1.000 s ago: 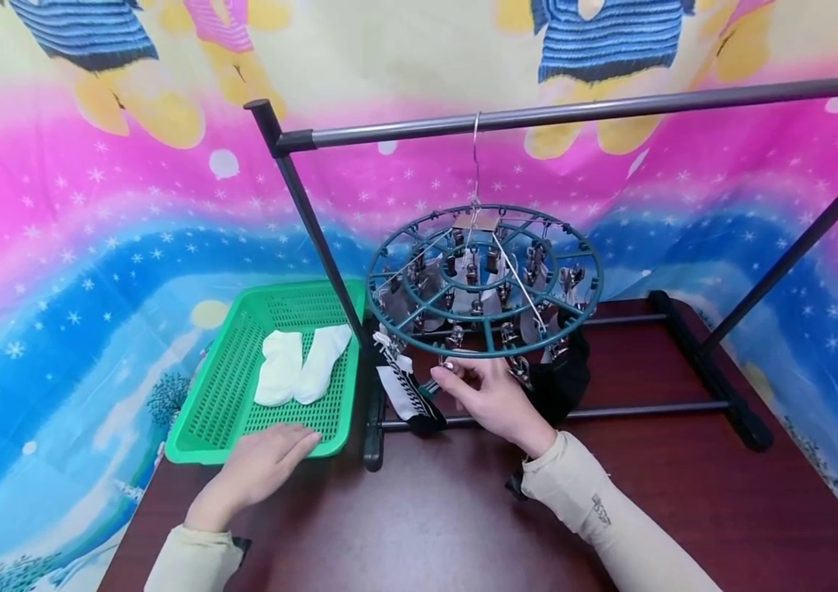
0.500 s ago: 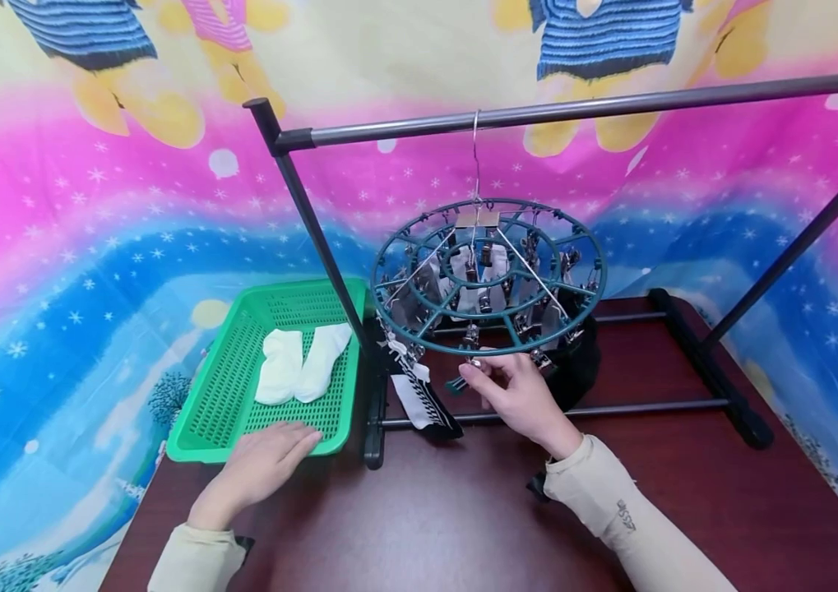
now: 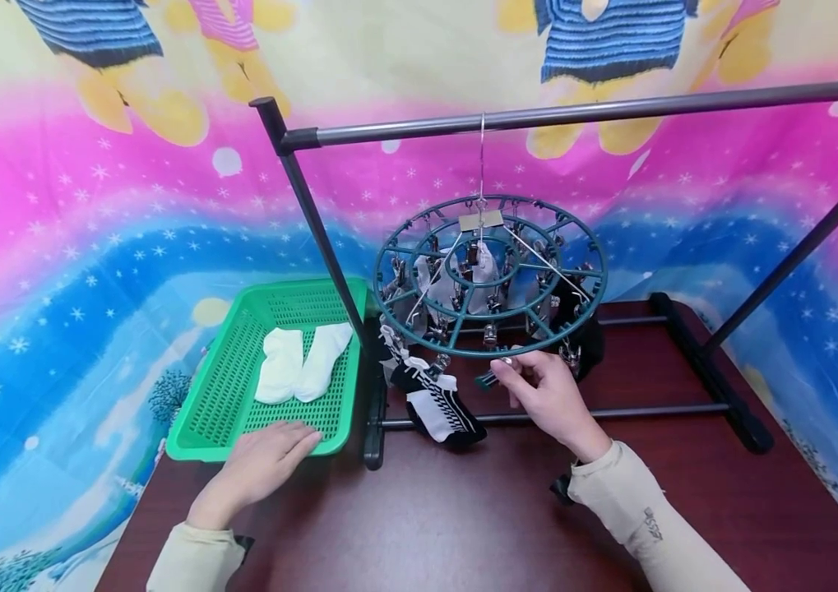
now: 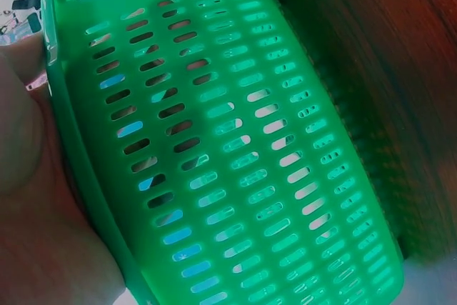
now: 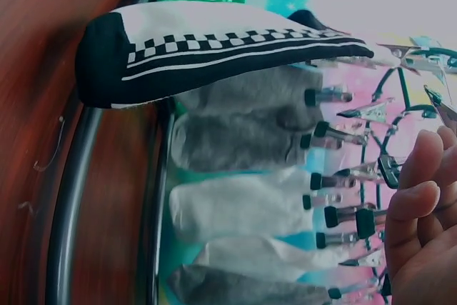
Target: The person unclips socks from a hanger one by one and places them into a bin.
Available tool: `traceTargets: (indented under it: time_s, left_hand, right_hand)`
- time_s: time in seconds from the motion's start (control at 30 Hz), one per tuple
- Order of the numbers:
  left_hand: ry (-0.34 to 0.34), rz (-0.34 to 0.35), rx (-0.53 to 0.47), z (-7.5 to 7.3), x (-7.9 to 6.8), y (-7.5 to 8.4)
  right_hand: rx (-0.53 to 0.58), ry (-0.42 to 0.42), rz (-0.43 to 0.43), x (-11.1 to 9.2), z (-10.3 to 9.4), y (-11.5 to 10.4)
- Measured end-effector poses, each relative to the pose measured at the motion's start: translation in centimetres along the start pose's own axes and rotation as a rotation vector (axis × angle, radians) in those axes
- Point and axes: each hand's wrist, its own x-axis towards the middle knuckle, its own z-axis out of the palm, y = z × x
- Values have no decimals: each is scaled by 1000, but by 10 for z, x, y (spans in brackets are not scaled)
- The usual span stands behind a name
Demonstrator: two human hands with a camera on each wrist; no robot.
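Observation:
My right hand pinches a metal clip with dark green tips, at the near edge of a round green clip hanger. A black and white sock with a checked stripe hangs left of that hand. Grey socks and pale socks hang from other clips, seen in the right wrist view. My left hand rests on the near rim of a green plastic basket, its fingers nearly straight. Two white socks lie inside the basket.
The hanger hooks onto the dark top bar of a metal rack. The rack's feet and lower bar stand on the reddish-brown table. A patterned cloth covers the wall behind.
My right hand has moved to the right with the clip, and the hanger has turned that way. The black and white sock has swung right too. My left hand stays on the basket.

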Motion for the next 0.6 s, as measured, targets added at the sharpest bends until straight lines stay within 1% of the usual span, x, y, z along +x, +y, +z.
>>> traceTargets:
  time_s: [0.17,0.37,0.6]
  left_hand:
    - [14,8,10,0,0,1]
    - [31,18,10,0,2,0]
    - [79,10,5,6,3,-1]
  right_hand:
    - [2,35,5,-3,-9,6]
    - [-25,78,4,-4,-21,9]
    - [-29,112,-11,-6,-30,12]
